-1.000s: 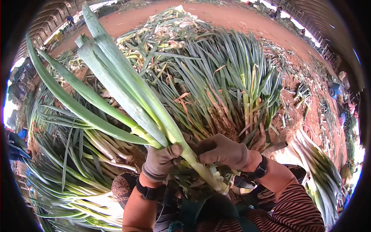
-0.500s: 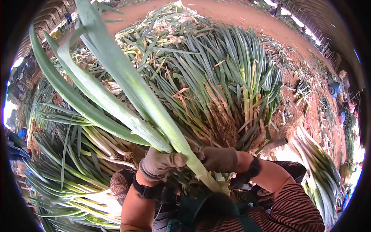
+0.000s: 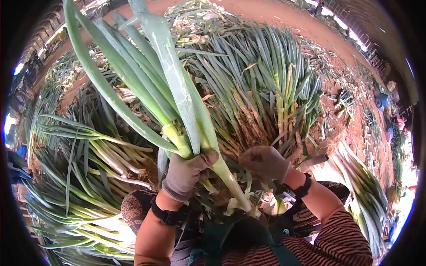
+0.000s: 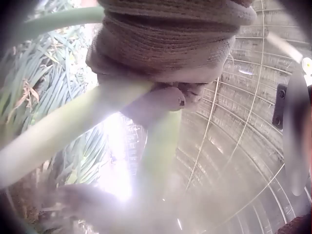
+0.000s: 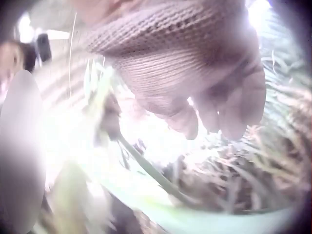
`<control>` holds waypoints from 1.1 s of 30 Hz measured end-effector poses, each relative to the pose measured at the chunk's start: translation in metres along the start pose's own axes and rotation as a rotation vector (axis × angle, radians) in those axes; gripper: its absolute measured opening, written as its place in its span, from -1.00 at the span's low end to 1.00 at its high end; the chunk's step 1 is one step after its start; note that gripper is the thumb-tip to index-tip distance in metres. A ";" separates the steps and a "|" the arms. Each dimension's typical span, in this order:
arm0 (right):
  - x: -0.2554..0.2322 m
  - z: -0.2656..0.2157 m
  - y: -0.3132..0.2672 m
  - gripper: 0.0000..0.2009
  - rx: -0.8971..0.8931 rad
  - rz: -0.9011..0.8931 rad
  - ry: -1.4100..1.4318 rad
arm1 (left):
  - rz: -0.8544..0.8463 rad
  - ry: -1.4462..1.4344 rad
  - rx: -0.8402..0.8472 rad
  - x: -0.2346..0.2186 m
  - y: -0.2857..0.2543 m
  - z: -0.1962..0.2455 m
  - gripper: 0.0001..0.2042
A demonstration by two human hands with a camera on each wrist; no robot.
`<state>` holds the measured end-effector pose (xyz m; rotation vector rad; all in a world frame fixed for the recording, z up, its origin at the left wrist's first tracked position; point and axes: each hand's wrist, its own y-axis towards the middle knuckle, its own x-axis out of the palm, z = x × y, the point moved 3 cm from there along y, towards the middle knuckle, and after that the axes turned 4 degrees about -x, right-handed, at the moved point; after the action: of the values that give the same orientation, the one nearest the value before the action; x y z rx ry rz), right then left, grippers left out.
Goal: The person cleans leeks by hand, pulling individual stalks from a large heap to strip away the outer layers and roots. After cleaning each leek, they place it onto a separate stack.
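Head view: left hand (image 3: 184,175) grips the stalk (image 3: 230,179), leaves (image 3: 171,57) up-left, base (image 3: 245,204) down-right; right hand's (image 3: 266,164) fingers curl loosely.

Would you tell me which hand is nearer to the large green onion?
Left. The left hand grips the large green onion, while the right hand is apart, to its right.

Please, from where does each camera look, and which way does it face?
Head: on the head, facing forward and down; shows left hand, right hand, striped sleeve.
Left wrist: on that wrist, facing the left hand's grip on green onions.
Right wrist: on that wrist, facing the right hand, fingers lowered.
Head and left wrist share left hand and green onions.
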<state>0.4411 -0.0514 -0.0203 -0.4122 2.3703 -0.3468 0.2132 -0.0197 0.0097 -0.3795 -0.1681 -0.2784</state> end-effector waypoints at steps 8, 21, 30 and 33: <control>0.015 -0.028 -0.013 -0.63 -0.069 -0.247 0.432 | 0.025 -0.044 0.064 0.008 0.008 -0.003 -0.76; 0.025 -0.013 -0.028 -0.74 -0.036 0.037 0.717 | 0.049 -0.041 0.113 0.004 0.004 -0.003 -0.80; 0.026 0.062 -0.089 -0.59 0.022 -0.046 0.936 | 0.066 -0.028 0.162 0.002 0.009 -0.010 -0.85; 0.018 0.035 -0.083 -0.61 -0.101 0.173 0.702 | 0.018 -0.060 0.081 0.003 0.016 -0.018 -0.87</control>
<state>0.4688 -0.1386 -0.0271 -0.1321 3.0918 -0.3270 0.2224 -0.0134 -0.0121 -0.3089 -0.2345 -0.2422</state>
